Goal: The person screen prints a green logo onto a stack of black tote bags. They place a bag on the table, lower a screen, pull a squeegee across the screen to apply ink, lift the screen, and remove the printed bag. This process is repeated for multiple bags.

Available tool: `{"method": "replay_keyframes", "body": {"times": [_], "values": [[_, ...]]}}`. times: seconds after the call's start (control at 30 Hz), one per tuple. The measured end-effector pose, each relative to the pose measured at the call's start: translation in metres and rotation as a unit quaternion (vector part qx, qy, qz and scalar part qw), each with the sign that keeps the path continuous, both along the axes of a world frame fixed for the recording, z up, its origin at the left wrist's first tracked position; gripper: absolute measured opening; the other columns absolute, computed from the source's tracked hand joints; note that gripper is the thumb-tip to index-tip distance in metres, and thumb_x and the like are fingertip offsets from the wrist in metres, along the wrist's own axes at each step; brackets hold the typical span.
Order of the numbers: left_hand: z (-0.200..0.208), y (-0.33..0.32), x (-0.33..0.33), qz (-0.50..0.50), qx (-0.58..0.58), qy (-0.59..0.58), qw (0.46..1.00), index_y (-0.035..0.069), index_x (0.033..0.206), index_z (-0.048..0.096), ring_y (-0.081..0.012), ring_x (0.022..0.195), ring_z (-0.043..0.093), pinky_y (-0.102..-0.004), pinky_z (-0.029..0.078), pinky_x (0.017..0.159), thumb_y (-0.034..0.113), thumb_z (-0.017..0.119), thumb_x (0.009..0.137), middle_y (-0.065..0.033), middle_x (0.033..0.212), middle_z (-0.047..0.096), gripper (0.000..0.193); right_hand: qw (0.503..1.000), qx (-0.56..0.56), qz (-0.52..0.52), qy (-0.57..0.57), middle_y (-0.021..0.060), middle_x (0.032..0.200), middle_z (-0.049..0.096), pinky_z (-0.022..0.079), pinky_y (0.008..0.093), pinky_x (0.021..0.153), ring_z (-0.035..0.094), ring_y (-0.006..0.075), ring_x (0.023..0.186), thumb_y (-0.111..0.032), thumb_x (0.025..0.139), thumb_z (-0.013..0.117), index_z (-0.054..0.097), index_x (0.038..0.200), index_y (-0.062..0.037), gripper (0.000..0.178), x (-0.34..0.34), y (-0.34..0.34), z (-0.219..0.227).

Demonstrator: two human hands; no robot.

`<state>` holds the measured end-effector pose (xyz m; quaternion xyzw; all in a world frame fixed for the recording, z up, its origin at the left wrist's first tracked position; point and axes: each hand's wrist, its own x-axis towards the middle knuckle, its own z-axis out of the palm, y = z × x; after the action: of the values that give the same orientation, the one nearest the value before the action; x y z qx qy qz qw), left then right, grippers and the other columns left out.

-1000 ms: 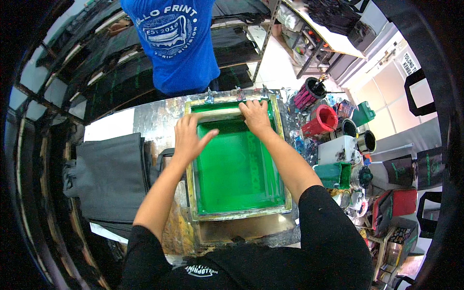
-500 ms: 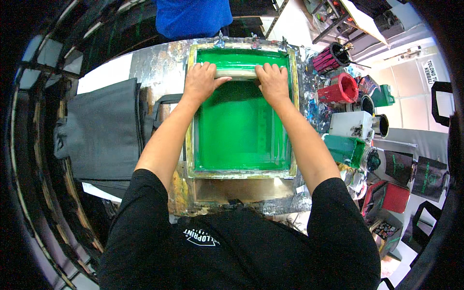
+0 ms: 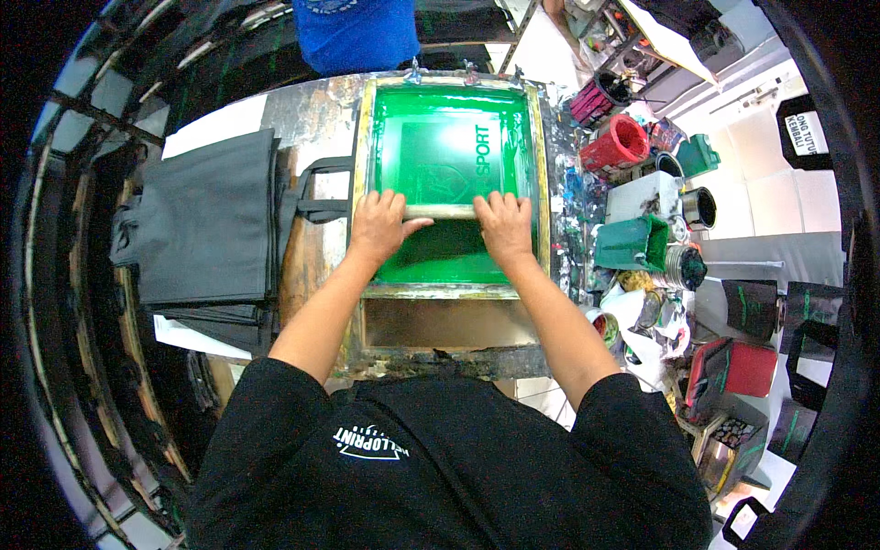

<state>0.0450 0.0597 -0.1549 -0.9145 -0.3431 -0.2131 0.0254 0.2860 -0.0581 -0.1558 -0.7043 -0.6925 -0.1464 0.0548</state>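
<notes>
Both my hands grip a squeegee that lies across the screen printing frame. My left hand is closed on its left end, my right hand on its right end. Wet green ink covers the mesh. Beyond the squeegee, a design with lettering and an emblem shows through the mesh. Clamps stand at the frame's far edge. Dark handles of a bag stick out from under the frame's left side. The squeegee's blade is hidden under its wooden grip.
A stack of dark grey fabric bags lies left of the frame. Right of it stand a red ink tub, a green container and several other cans. Racks run along the left. A person in blue is beyond the table.
My hands have pulled the squeegee from the frame's far end toward me, past its middle. The lettering and emblem now show in the mesh behind it.
</notes>
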Motion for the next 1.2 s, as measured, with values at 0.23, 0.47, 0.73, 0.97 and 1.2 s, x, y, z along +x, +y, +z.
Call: {"method": "replay_keyframes", "body": {"times": [0.23,0.47,0.73,0.97,1.2], "values": [[0.001,-0.073,-0.036,-0.010,-0.020,0.018,1.000,0.007,0.082,0.063,-0.0304,0.082,0.058,-0.0428,0.048,0.076,0.063,0.079,0.082,-0.0107,0.084,0.058,0.059,1.000,0.014,0.002,0.015,0.0021,0.096,0.058,0.044,0.0467,0.085,0.059,0.0236,0.094,-0.018,0.089,0.066,0.066,0.113,-0.0217,0.024,-0.034,-0.076,-0.004],[0.015,-0.090,-0.039,0.003,-0.058,-0.015,0.998,0.005,0.087,0.063,-0.0316,0.085,0.058,-0.0438,0.047,0.078,0.058,0.080,0.085,-0.0122,0.089,0.059,0.056,1.000,-0.007,0.006,0.019,0.0033,0.096,0.059,0.044,0.0471,0.086,0.059,0.0248,0.093,-0.017,0.088,0.066,0.066,0.113,-0.0207,0.025,-0.037,-0.086,0.010],[-0.005,-0.118,-0.095,0.042,-0.132,-0.092,0.986,0.005,0.143,0.057,-0.0394,0.122,0.055,-0.0504,0.042,0.110,0.060,0.087,0.077,-0.0205,0.130,0.058,0.091,0.998,-0.033,-0.027,0.043,0.0066,0.105,0.060,0.040,0.0498,0.099,0.058,0.0270,0.106,-0.017,0.081,0.078,0.065,0.122,-0.0180,0.043,-0.056,-0.112,-0.003],[-0.040,-0.101,-0.141,0.153,-0.213,0.025,0.965,0.008,0.140,0.064,-0.0360,0.114,0.055,-0.0503,0.041,0.099,0.053,0.095,0.063,-0.0123,0.117,0.061,0.094,0.989,-0.096,-0.018,0.111,0.0086,0.119,0.059,0.035,0.0551,0.104,0.055,0.0289,0.116,-0.039,0.079,0.085,0.061,0.128,-0.0165,0.060,-0.060,-0.122,0.017],[-0.039,-0.106,-0.146,0.113,-0.176,-0.106,0.972,0.005,0.139,0.068,-0.0334,0.101,0.062,-0.0475,0.045,0.088,0.038,0.099,0.062,-0.0121,0.115,0.066,0.089,0.987,-0.068,-0.025,0.141,0.0105,0.119,0.058,0.031,0.0591,0.106,0.055,0.0310,0.115,-0.048,0.081,0.083,0.062,0.127,-0.0142,0.060,-0.059,-0.112,0.051]]}}
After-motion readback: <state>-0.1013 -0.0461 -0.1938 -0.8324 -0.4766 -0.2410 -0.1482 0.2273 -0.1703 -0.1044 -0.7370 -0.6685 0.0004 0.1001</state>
